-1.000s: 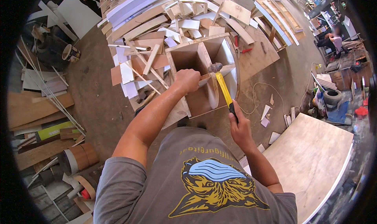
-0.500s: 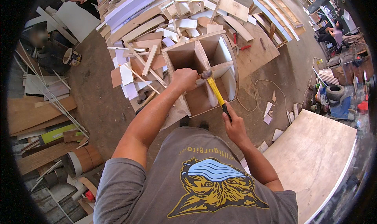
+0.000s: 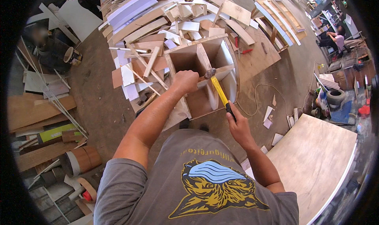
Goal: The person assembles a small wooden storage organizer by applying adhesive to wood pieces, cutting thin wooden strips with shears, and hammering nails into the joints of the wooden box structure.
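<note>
With the box [image 3: 213,38] as the clock's centre and twelve pointing away from the person, the box lies straight ahead, its face turned up toward the person. The right grip [image 3: 239,124], near five o'clock, is closed around the black end of the hammer [image 3: 220,90]. The hammer's head points to about eleven and is over the middle of the box, just beside the left grip; whether it touches wood cannot be told.

The left grip [image 3: 186,81] sits a little toward nine, fingers curled in, apparently clamped on the left crosspiece [image 3: 202,78]. The undersides of the fingers are hidden, so a nail there cannot be ruled in or out.

As for progress, the work looks well past its start: the outer walls are joined, the long divider [image 3: 203,56] runs from twelve toward five or six, and the right crosspiece [image 3: 224,69] reaches out to three. The left crosspiece seems the part being dealt with, and its fastening is probably unfinished. The cells have no cover on the near face.

Scraps [image 3: 189,25] spread from nine to twelve, pliers [image 3: 246,51] lie at two, and a large panel [image 3: 312,154] at four.
</note>
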`<state>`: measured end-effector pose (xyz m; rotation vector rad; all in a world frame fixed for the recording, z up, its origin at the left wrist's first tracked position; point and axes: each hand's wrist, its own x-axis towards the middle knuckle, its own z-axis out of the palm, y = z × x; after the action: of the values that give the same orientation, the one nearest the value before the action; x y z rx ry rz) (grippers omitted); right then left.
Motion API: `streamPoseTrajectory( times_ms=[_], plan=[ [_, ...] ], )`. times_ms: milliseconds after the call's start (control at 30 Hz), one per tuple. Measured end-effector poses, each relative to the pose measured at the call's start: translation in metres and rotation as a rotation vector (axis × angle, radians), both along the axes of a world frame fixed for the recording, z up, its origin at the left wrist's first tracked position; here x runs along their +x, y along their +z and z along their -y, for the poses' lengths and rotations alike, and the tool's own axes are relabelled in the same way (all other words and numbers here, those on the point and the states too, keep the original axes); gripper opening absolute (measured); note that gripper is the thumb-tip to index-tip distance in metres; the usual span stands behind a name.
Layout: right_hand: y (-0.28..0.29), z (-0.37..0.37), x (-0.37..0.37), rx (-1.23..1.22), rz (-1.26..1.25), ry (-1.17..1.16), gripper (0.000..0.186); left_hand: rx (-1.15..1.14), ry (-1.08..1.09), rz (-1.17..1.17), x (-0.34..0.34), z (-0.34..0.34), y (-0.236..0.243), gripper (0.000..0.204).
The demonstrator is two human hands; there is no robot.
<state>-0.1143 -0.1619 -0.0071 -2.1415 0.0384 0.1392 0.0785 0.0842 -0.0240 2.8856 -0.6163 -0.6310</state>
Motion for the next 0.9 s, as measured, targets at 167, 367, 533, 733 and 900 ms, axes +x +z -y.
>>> streamPoseTrajectory(
  times_ms=[167, 367, 533, 733, 900],
  plan=[
    [0.003, -0.004, 0.000, -0.010, 0.117, 0.005, 0.052, 0.031, -0.013, 0.017, -0.003, 0.003, 0.007, 0.029],
    [0.013, 0.001, 0.005, 0.012, 0.029, 0.001, 0.051, 0.030, -0.009, 0.008, -0.003, 0.003, 0.012, 0.029],
    [0.028, 0.001, 0.004, 0.028, 0.157, -0.040, 0.052, 0.039, -0.025, 0.017, -0.003, 0.000, 0.005, 0.026],
    [-0.007, 0.013, 0.003, -0.095, 0.016, 0.038, 0.051, 0.048, -0.016, 0.009, -0.003, 0.004, 0.005, 0.025],
    [0.009, 0.008, 0.000, 0.010, 0.047, 0.008, 0.051, 0.050, -0.046, 0.002, -0.002, 0.002, 0.000, 0.029]
  ],
)
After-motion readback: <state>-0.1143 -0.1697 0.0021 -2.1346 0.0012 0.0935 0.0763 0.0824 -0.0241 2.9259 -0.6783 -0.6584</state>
